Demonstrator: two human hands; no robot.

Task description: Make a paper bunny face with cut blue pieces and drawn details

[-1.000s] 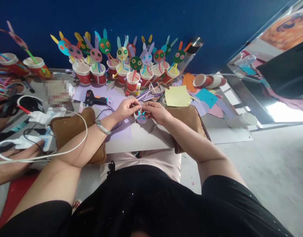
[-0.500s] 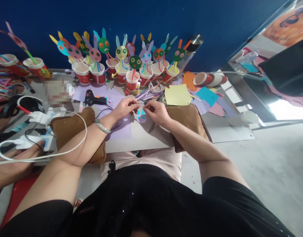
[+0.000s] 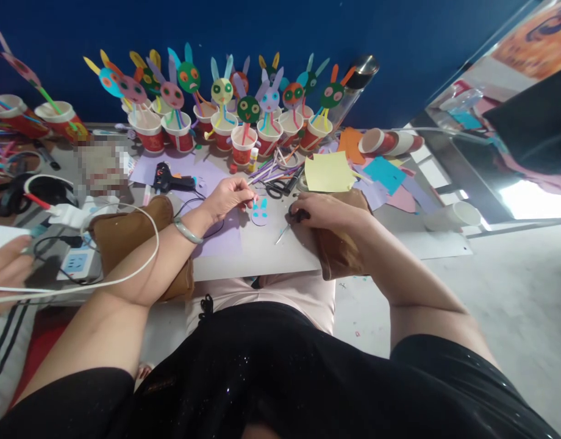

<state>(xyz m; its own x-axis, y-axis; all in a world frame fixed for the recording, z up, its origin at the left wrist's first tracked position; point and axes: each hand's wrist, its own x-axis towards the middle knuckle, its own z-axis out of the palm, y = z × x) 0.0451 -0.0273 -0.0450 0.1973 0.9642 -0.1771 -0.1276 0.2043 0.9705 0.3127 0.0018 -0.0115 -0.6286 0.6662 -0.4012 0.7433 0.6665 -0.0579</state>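
Note:
My left hand (image 3: 228,196) pinches the edge of a small purple paper rabbit face with blue ears (image 3: 260,213), which lies on the white table (image 3: 257,256). My right hand (image 3: 324,210) rests to the right of it, with its fingers curled on the dark handle of small scissors (image 3: 285,229) whose blade points toward me on the table. A pale bangle (image 3: 188,231) circles my left wrist. Both forearms lie on brown pads (image 3: 125,235).
A row of red paper cups with paper rabbits on straws (image 3: 244,131) lines the back edge. A black glue gun (image 3: 168,180), larger black scissors (image 3: 277,188), yellow paper (image 3: 328,172) and coloured scraps lie behind my hands. Another person's hand (image 3: 6,268) is at the left by a power strip (image 3: 74,263).
My right hand has let go of the rabbit face and moved right onto the small scissors. My left hand still holds the face. The other person's hand has shifted left.

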